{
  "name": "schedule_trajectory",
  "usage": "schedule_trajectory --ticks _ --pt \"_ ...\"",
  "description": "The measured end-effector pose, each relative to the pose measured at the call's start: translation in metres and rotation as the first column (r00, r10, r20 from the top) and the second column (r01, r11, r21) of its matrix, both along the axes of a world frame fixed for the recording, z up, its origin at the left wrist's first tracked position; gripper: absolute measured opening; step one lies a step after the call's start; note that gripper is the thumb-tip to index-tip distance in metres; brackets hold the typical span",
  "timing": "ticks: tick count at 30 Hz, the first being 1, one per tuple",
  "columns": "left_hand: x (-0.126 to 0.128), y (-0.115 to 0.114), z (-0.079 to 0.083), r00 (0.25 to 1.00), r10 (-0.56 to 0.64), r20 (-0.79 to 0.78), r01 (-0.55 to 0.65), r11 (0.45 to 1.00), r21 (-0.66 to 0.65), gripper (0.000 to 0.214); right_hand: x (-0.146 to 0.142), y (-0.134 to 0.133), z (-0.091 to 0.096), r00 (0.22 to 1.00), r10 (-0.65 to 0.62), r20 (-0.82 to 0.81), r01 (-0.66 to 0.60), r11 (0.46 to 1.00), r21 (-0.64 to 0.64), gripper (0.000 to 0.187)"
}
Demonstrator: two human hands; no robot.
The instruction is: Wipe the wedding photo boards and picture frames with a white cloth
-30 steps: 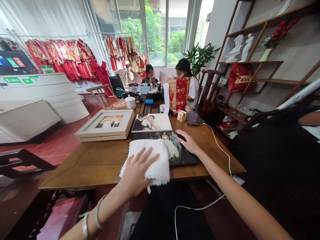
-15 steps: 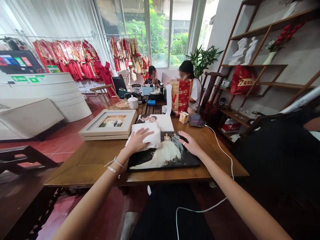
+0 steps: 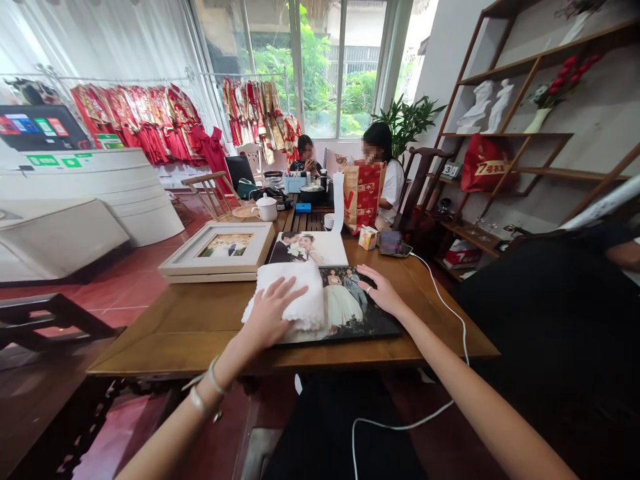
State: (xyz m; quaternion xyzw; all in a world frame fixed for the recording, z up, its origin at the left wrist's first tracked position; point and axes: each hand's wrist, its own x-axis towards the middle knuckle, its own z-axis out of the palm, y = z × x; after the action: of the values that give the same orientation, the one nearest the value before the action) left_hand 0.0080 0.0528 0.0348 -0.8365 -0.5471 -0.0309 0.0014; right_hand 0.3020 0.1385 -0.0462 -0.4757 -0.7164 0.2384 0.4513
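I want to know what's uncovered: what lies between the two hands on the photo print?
Head view: past the left hand, the white cloth's right edge, then bare photo print up to the right hand.

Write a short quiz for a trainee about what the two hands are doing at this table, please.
1. True or false: the left hand lies flat on a white cloth atop the dark wedding photo panel.
2. The right hand rests on: A) the panel's right edge; B) the phone; C) the teapot.
3. Fill in: the white picture frames lie to the panel's ___.
Key: 1 true; 2 A; 3 left.
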Motion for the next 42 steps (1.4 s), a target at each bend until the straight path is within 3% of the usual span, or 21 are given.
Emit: schedule_trajectory --ticks 5,9,13,20,24,28,37,40,42 --pt "0.004 -0.063 -0.006 0.998 0.06 -0.004 -0.06 0.997 -0.047 0.089 -0.001 0.0 -0.001 1.0 -0.008 -0.007 0.008 1.0 0.002 0.041" --pt "0.0 -0.071 -0.008 0.999 0.044 0.006 -0.044 0.998 -0.04 0.085 -0.002 0.0 -0.002 1.0 0.009 0.003 -0.009 1.0 0.006 0.043" --pt "0.002 -0.036 -0.003 1.0 0.015 -0.014 -0.016 1.0 -0.022 0.083 -0.001 0.001 -0.004 0.999 0.029 0.013 -0.029 0.999 0.021 0.047" --pt "0.024 0.059 0.001 0.999 -0.05 0.004 0.05 0.998 -0.027 0.065 0.0 0.0 -0.004 1.0 0.023 -0.003 -0.023 1.0 0.02 0.045" --pt "0.035 0.08 0.0 1.0 -0.007 0.008 0.007 1.0 -0.023 0.058 0.0 0.0 -0.003 1.0 0.005 -0.001 -0.005 1.0 0.017 0.044" --pt "0.044 0.055 0.001 1.0 0.008 -0.009 -0.009 1.0 -0.025 0.063 -0.001 0.001 -0.003 1.0 -0.001 -0.007 0.001 1.0 0.02 0.042" --pt "0.065 -0.048 -0.007 0.999 -0.014 -0.043 0.011 0.998 -0.062 0.091 -0.001 0.0 -0.002 1.0 -0.003 -0.022 0.003 1.0 0.021 0.041" --pt "0.068 -0.06 -0.008 0.999 -0.021 -0.04 0.018 0.997 -0.069 0.093 0.0 0.001 -0.003 0.999 0.007 -0.033 -0.006 1.0 0.022 0.041" --pt "0.069 -0.054 -0.005 0.999 -0.029 -0.037 0.026 0.997 -0.079 0.088 0.0 0.001 -0.003 1.0 0.012 -0.029 -0.012 1.0 0.024 0.041"
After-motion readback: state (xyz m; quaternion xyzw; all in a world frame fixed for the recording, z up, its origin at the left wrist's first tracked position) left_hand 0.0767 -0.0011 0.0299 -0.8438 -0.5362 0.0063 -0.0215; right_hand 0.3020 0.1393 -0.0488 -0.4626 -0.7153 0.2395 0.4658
